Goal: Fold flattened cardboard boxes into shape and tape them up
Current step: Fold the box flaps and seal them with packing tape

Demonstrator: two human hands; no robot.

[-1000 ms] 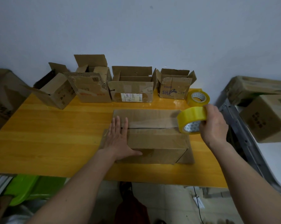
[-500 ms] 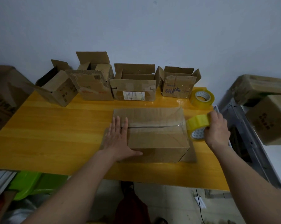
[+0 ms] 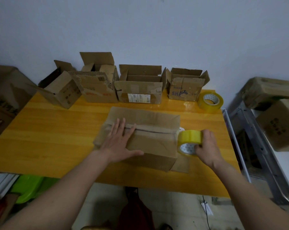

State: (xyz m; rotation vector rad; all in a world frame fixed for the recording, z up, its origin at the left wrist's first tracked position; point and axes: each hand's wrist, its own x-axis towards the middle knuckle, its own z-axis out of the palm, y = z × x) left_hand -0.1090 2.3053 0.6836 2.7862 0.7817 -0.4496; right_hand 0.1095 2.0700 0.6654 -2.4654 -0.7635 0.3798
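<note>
Along the tabletop's (image 3: pixel 40 130) far edge stand four open cardboard boxes (image 3: pixel 138 87) in a row, the leftmost tipped on its side. In the middle of the tabletop sits the one box I am closing (image 3: pixel 145 138). My left hand (image 3: pixel 119 143) lies flat on its top left part, fingers straight across the flap seam. At the box's right end my right hand (image 3: pixel 207 150) grips one yellow tape roll (image 3: pixel 189 141), which touches that end. A second yellow roll (image 3: pixel 210 102) lies at the far right corner.
</note>
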